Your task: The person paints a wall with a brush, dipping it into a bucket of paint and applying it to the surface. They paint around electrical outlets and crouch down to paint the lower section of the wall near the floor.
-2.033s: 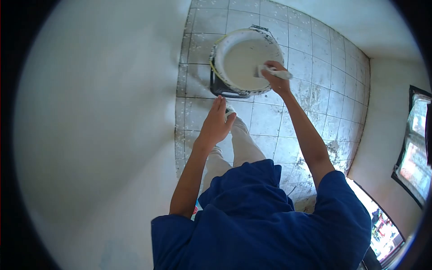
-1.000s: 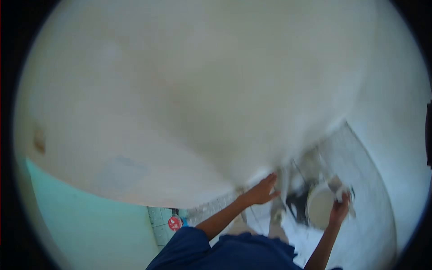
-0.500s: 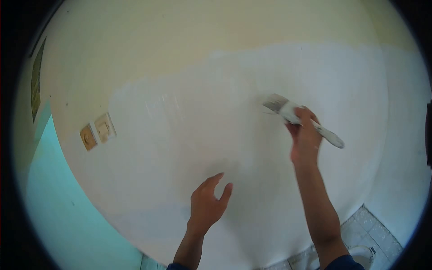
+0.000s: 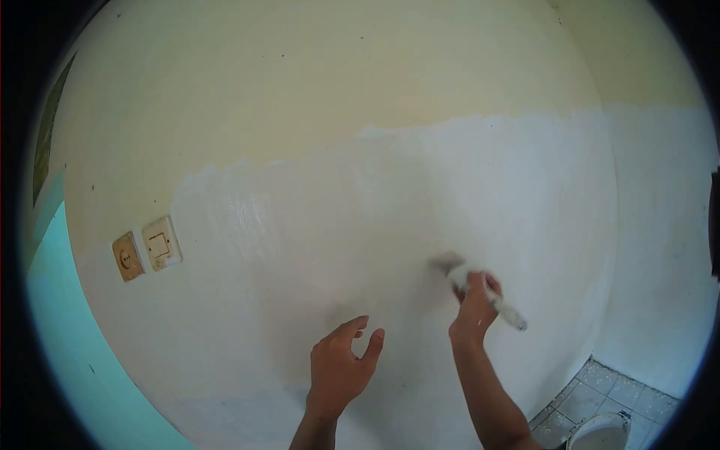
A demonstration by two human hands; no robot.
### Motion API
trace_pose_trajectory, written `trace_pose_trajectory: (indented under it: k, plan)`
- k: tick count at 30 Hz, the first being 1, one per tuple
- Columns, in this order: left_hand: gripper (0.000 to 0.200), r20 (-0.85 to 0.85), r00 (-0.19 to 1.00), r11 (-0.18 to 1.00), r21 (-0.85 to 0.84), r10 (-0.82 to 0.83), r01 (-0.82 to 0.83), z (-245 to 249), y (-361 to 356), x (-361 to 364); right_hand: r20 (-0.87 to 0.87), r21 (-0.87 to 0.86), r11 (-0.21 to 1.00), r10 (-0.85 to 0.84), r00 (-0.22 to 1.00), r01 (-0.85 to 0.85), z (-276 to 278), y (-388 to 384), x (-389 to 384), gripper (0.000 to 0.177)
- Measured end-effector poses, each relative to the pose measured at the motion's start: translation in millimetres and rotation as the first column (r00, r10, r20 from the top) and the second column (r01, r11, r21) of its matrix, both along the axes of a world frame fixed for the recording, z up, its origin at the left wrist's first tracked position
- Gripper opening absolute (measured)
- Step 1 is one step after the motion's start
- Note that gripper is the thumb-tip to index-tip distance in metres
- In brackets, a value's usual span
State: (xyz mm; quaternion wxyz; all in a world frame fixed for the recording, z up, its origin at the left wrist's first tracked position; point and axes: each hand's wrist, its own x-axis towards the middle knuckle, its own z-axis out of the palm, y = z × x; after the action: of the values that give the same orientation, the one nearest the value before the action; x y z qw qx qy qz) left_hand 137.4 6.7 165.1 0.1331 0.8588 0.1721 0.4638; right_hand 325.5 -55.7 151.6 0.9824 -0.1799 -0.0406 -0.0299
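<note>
My right hand point(image 4: 472, 304) grips a paint-smeared brush point(image 4: 459, 274), whose bristles press against the wall point(image 4: 337, 150). The handle sticks out down and to the right of my fist. The wall's lower part is fresh white, the upper part still cream, with an uneven border between them. My left hand point(image 4: 341, 371) hovers open in front of the white area, fingers spread, holding nothing.
A switch point(image 4: 161, 243) and a socket point(image 4: 126, 256) sit on the wall at left. A turquoise surface point(image 4: 52, 300) borders the far left. At the bottom right are grey floor tiles point(image 4: 622, 390) and the rim of a white paint bucket point(image 4: 600, 431).
I rose from the bucket on the floor to face the wall. In the last half second my right hand drew the brush downward along the wall; my left hand barely moved.
</note>
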Motion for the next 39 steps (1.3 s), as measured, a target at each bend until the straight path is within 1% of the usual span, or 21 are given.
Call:
trace_pose_trajectory:
  k: [4, 6, 7, 10, 11, 12, 13, 15, 18, 21, 23, 24, 26, 28, 30, 31, 34, 35, 36, 38, 39]
  plan:
    - [0.033, 0.001, 1.0, 1.0, -0.004, -0.004, 0.004, 5.4, -4.6, 3.5, 0.379, 0.251, 0.967, -0.141, 0.914, 0.045, 133.8, 3.0, -5.3, 0.029]
    - [0.033, 0.001, 1.0, 1.0, 0.012, -0.015, 0.015, 2.4, -4.5, 5.5, 0.428, 0.204, 0.979, -0.098, 0.899, 0.01, 187.1, 22.1, -8.0, 0.035]
    - [0.033, -0.003, 1.0, 1.0, 0.003, -0.02, 0.02, 0.6, -4.4, 6.9, 0.417, 0.084, 0.989, -0.145, 0.897, 0.12, 193.5, 46.4, 3.7, 0.034]
    - [0.035, -0.023, 1.0, 0.999, -0.026, -0.021, 0.02, -9.3, -4.3, 4.4, 0.427, -0.026, 0.933, -0.314, 0.848, 0.358, 104.9, 81.9, 9.2, 0.028]
    - [0.035, -0.028, 0.999, 1.0, -0.023, -0.015, 0.014, -11.9, -3.7, 1.4, 0.379, -0.219, 0.878, -0.325, 0.866, 0.425, 63.8, 71.6, 0.1, 0.025]
    - [0.036, -0.034, 0.999, 1.0, -0.023, -0.008, 0.008, -14.6, -3.4, -1.9, 0.288, -0.203, 0.953, -0.163, 0.944, 0.226, 15.3, 65.1, -6.8, 0.025]
    - [0.036, -0.041, 0.999, 0.999, -0.033, -0.001, -0.001, -16.6, -3.8, -5.7, 0.235, -0.28, 0.935, -0.153, 0.96, 0.217, -33.3, 58.2, -10.6, 0.025]
    - [0.036, -0.06, 0.998, 0.999, -0.05, 0.015, -0.018, -18.1, -4.4, -13.9, 0.054, -0.333, 0.942, -0.018, 0.998, 0.035, -90.0, 23.6, -31.1, 0.025]
    - [0.036, -0.076, 0.997, 0.998, 0.054, 0.033, -0.029, -16.1, -4.9, -19.7, 0.058, -0.152, 0.988, -0.021, 0.998, 0.029, -69.1, 1.6, -24.1, 0.024]
    - [0.036, -0.075, 0.997, 1.0, 0.005, -0.001, 0.002, -16.5, -7.8, -20.1, 0.299, 0.072, 0.984, -0.178, 0.938, 0.164, 27.2, -4.2, -9.0, 0.029]
    - [0.035, -0.086, 0.996, 1.0, -0.019, -0.024, 0.023, -22.1, -8.5, -21.3, 0.288, 0.045, 0.984, -0.175, 0.941, 0.17, 68.5, -2.4, 0.2, 0.024]
    - [0.034, -0.088, 0.995, 0.999, -0.037, -0.038, 0.034, -26.7, -9.7, -21.4, 0.247, -0.021, 0.983, -0.169, 0.954, 0.18, 50.8, 1.7, 5.9, 0.025]
    - [0.033, -0.089, 0.995, 0.995, -0.083, -0.053, 0.046, -37.2, -10.8, -20.9, 0.157, -0.161, 0.97, -0.156, 0.975, 0.181, -17.4, 31.5, 21.1, 0.027]
    - [0.033, -0.116, 0.992, 0.992, -0.119, -0.058, 0.045, -50.0, -9.2, -24.0, 0.093, -0.427, 0.869, -0.232, 0.968, 0.249, -149.2, 35.0, 24.4, 0.027]
    - [0.033, -0.158, 0.986, 0.989, -0.144, -0.061, 0.038, -62.7, -5.1, -28.2, -0.099, -0.48, 0.868, -0.194, 0.976, 0.124, -267.1, 15.2, 8.2, 0.027]
    - [0.034, -0.165, 0.984, 0.99, -0.13, -0.066, 0.045, -67.4, -2.5, -31.3, -0.264, -0.382, 0.923, -0.163, 0.951, 0.052, -298.3, -1.4, -5.6, 0.029]
    - [0.037, -0.184, 0.979, 0.994, -0.085, -0.09, 0.076, -75.9, 3.8, -33.8, -0.291, -0.505, 0.858, -0.27, 0.918, 0.092, -369.2, -8.7, 5.9, 0.031]
    - [0.037, -0.192, 0.975, 0.99, -0.108, -0.109, 0.089, -77.6, 1.6, -32.4, -0.273, -0.562, 0.824, -0.271, 0.923, 0.076, -360.3, -1.7, 18.9, 0.032]
    - [0.038, -0.196, 0.972, 0.986, -0.13, -0.126, 0.101, -78.2, -0.2, -29.3, -0.151, -0.472, 0.874, -0.207, 0.967, 0.113, -323.1, 5.0, 20.4, 0.033]
    - [0.038, -0.218, 0.964, 0.979, -0.172, -0.149, 0.113, -81.1, -1.5, -25.4, -0.138, -0.439, 0.898, -0.088, 0.986, 0.019, -224.9, 5.8, 25.1, 0.037]
    - [0.038, -0.231, 0.961, 0.978, -0.176, -0.152, 0.113, -85.0, -1.4, -24.0, -0.096, -0.379, 0.925, -0.079, 0.992, 0.037, -168.7, -0.3, 17.7, 0.039]
